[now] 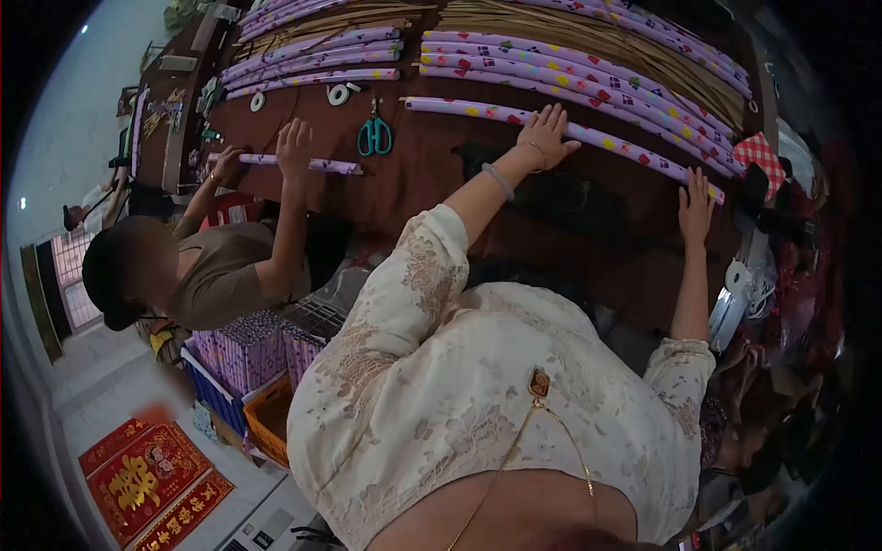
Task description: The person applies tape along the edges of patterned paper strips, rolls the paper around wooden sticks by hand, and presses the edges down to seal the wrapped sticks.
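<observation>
A long purple patterned roll (625,150) lies across the brown table (413,207). My left hand (548,138) rests flat on the roll near its middle, fingers apart. Over the roll's right end lies my right hand (696,209), its fingers stretched out and nothing held in them. Behind this roll, more purple rolls (570,83) lie side by side. Teal-handled scissors (375,136) are on the table to the left of the roll.
At the left, a co-worker (230,266) has both hands at a shorter purple roll (335,166). White tape rolls (338,95) lie beyond the scissors. Brown strips (514,18) are at the back. A red checked cloth (761,163) sits right; crates (266,427) stand lower left.
</observation>
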`<act>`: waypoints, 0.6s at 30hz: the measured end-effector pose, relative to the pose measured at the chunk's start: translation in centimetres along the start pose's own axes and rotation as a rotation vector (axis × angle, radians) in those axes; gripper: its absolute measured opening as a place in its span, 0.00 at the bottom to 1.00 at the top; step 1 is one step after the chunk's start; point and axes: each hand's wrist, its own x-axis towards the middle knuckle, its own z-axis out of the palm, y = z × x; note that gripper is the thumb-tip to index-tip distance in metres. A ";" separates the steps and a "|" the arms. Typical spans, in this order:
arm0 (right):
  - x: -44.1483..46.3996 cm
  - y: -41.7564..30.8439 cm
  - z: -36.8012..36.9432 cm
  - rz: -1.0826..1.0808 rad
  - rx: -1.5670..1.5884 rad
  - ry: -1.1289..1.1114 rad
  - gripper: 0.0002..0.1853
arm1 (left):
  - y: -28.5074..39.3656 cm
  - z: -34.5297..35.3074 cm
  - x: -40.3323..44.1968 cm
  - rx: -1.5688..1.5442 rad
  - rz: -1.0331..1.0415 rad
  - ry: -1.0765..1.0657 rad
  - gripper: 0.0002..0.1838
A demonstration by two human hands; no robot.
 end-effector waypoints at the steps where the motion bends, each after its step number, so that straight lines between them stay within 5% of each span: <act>1: 0.0 0.0 -0.1 0.019 -0.024 -0.024 0.24 | -1.2 -0.5 -0.6 0.008 -0.037 0.014 0.40; 14: -0.1 0.8 -0.9 -0.002 -0.042 -0.064 0.24 | -21.0 -3.2 -9.4 0.253 -0.553 0.297 0.41; 18: 0.3 0.8 -1.5 -0.007 -0.196 -0.108 0.24 | -21.8 -3.4 -12.7 0.186 -0.687 0.455 0.40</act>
